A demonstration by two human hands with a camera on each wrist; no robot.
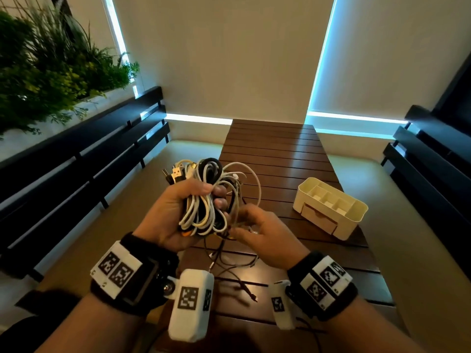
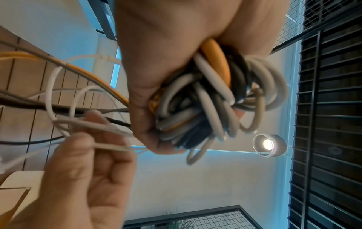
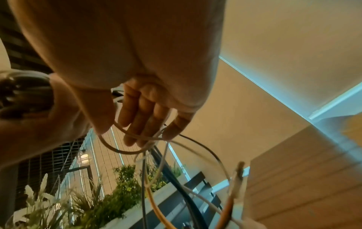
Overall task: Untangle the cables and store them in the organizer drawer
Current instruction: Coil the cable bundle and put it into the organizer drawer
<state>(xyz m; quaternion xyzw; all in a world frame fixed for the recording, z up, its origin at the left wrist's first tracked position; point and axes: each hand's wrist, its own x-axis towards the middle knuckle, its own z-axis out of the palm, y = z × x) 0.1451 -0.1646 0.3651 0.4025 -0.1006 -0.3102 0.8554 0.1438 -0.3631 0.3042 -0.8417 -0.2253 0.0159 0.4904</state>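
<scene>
I see left hand (image 1: 175, 212) fisted around cable bundle (image 1: 206, 197): smooth round white, black, orange cords, held above slatted wood table (image 1: 275, 149). Right hand (image 1: 265, 233) pinches thin white strand (image 2: 109, 147). Cream plastic organizer (image 1: 356, 215) at 3 o'clock.

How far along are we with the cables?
Early. Nothing is stored: the organizer on the table shows no cables, drawer shut. The left hand grips the cable bundle, still tangled; the right hand pinches a thin white strand. All separating and storing remains.
</scene>
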